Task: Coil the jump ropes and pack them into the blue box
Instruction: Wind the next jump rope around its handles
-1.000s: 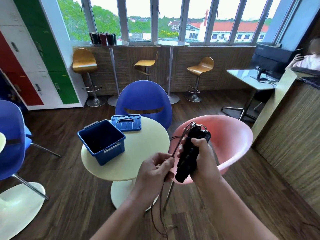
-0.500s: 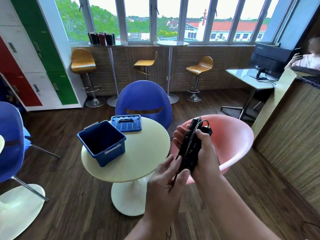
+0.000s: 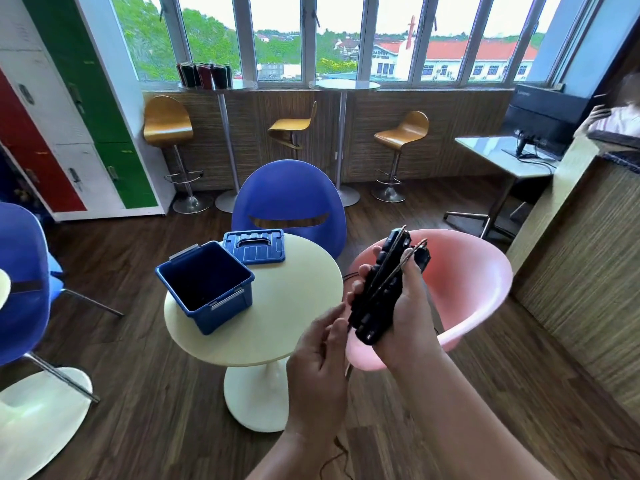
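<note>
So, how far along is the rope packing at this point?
Done: the blue box stands open on the table, with its lid lying behind it. Nothing shows inside.
In hand: the right hand grips the black handles with cord wound over them, and the left hand pinches the cord below.
Left: loose cord trails toward the floor, so the coiling needs finishing, then the packing.

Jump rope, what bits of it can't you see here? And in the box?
All in the head view:
1. Cord: lower end cut off by the bottom edge.
2. Handles: far sides covered by the right hand.
3. Left hand: whether it pinches the cord, its own back hides that.
4. Blue box: floor too dark, partly behind its near wall.
</note>
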`<state>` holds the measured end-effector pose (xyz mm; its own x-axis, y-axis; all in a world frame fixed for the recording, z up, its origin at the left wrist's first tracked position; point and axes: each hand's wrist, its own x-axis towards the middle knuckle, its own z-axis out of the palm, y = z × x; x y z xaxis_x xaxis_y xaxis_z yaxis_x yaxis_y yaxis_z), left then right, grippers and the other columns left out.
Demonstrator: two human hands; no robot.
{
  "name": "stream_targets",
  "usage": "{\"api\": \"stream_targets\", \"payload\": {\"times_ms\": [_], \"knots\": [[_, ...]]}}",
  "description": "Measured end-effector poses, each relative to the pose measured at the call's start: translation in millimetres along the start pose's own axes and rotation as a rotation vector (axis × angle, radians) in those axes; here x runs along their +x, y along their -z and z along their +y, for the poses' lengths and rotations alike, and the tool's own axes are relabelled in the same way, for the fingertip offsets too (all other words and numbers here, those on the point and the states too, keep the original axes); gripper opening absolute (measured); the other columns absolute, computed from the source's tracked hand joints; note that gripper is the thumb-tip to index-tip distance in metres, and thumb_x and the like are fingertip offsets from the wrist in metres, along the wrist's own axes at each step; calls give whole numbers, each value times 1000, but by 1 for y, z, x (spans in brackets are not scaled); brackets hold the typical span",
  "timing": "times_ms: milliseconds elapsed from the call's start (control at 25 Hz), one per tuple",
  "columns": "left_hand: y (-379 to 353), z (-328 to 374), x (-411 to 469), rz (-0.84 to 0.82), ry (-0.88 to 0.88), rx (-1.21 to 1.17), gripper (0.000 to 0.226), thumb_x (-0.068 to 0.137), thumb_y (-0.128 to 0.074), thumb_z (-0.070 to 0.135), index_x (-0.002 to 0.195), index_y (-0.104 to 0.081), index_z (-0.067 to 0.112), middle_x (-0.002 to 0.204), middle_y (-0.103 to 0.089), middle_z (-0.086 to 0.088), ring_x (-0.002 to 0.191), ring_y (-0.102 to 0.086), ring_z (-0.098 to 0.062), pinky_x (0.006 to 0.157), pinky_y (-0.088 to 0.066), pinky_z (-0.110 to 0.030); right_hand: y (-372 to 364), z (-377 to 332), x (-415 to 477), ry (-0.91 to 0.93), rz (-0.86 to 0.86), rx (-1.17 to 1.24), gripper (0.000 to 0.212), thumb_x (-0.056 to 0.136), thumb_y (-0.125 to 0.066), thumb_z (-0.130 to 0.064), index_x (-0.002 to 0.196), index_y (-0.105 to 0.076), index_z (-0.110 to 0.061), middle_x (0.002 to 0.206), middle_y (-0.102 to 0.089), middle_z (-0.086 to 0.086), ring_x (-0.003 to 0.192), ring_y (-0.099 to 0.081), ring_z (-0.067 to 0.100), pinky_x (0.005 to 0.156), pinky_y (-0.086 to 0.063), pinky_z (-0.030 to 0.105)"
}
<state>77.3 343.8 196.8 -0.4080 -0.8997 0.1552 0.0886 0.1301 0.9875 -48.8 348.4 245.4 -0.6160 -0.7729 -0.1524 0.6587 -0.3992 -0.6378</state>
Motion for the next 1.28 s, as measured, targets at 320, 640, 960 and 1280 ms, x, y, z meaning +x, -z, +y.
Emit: {"api": "stream_targets", "payload": {"times_ms": [320,640,960,1280], "knots": [[-1,16,7,-168,402,-161,44,98,-50,57,67,-68,32,56,-38,6,49,-30,-11,48,-21,-29,-2,4,0,-17,-36,42,39,83,-42,-37,104,-64,-12,83,-65,12,63,-52,25,62,-39,35],[-11,22,12,-51,566,-327,31,106,-48,38,91,-54,11,46,-32,7,37,-26,-9,37,-25,-17,-8,9,-2,-66,53,152,37,88,-39,-33,90,-71,-13,93,-73,11,79,-62,25,78,-47,39],[-22,35,12,105,725,-629,25,110,-43,25,94,-57,13,48,-22,7,35,-18,-5,35,-16,-13,-13,13,-3,-55,103,67,33,91,-38,-10,110,-64,-5,107,-75,13,100,-70,26,103,-48,43],[-12,36,14,50,379,-400,27,104,-52,19,85,-54,0,44,-42,6,35,-35,-6,36,-32,-20,-26,-2,-4,123,32,-105,36,85,-74,-11,117,-62,1,94,-70,15,81,-72,28,82,-61,45]]}}
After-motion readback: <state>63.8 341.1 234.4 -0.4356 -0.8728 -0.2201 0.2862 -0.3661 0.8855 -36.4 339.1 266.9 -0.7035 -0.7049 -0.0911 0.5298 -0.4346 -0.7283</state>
